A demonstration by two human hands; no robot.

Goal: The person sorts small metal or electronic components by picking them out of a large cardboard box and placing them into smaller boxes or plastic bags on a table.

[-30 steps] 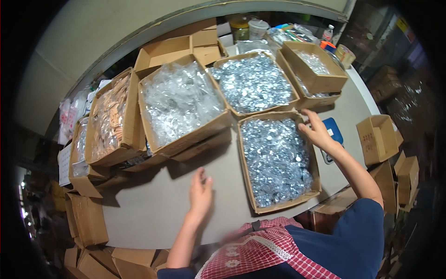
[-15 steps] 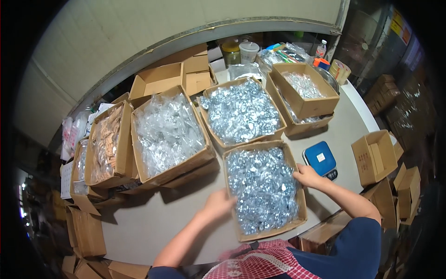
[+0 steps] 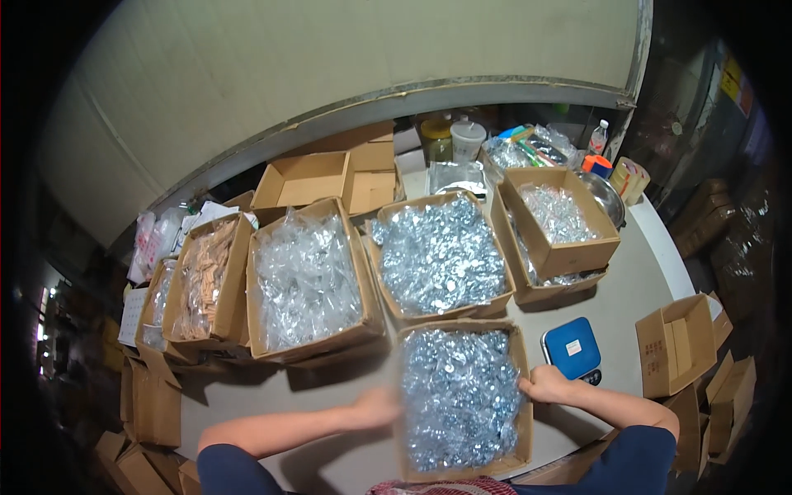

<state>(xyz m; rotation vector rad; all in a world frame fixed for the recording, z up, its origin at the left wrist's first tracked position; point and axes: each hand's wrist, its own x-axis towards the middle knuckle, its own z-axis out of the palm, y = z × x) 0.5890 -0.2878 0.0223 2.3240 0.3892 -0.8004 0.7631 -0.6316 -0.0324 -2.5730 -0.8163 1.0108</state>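
An open cardboard box (image 3: 528,429) stands at the near edge of the table, close against my body. It is full of small clear plastic bags (image 3: 462,396) with shiny silvery-blue metal pieces inside. At the box's right wall, my right hand (image 3: 546,385) is closed over the rim, its fingertips on the inner side. My left hand (image 3: 379,406) is at the left wall, smeared by motion, so its fingers cannot be made out. Directly beyond stands a larger box (image 3: 505,299) filled with similar silvery pieces (image 3: 441,256).
A blue scale (image 3: 572,347) lies right of my box. Leftward stand boxes of clear bags (image 3: 305,280) and tan pieces (image 3: 206,280). Stacked boxes (image 3: 569,256) occupy the back right, with tape rolls (image 3: 630,181) behind. Empty cartons (image 3: 676,346) flank the table's right edge.
The view has tilted, so the whole scene sits lower. The near box has turned slightly straighter and come nearer to me. My left forearm now reaches in more from the side.
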